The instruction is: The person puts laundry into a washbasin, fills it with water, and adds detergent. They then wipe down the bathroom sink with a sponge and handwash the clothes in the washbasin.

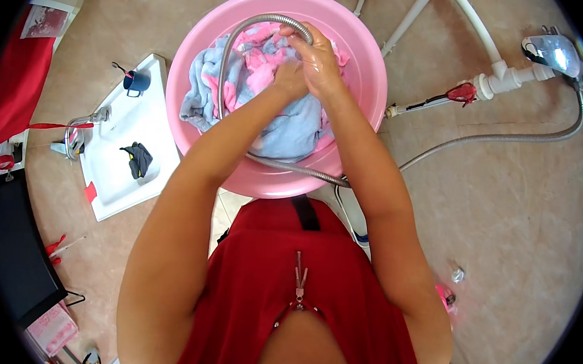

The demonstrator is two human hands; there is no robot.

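Observation:
A large pink basin holds wet-looking grey and pink fabric, bunched up inside it. Over the basin, my right hand is closed around the end of a flexible metal shower hose, which arches up from the left and curves down to the fingers. The hand's skin looks wet. My left hand lies low on the fabric just under my right hand. Its fingers are hidden, so what they grip cannot be made out. The hose loops across the basin's near side, under my forearms.
To the left stands a white sink with a dark mug, a dark cloth and a metal tap. White pipes and a chrome mixer are at the right, where the hose attaches. A black panel stands at lower left.

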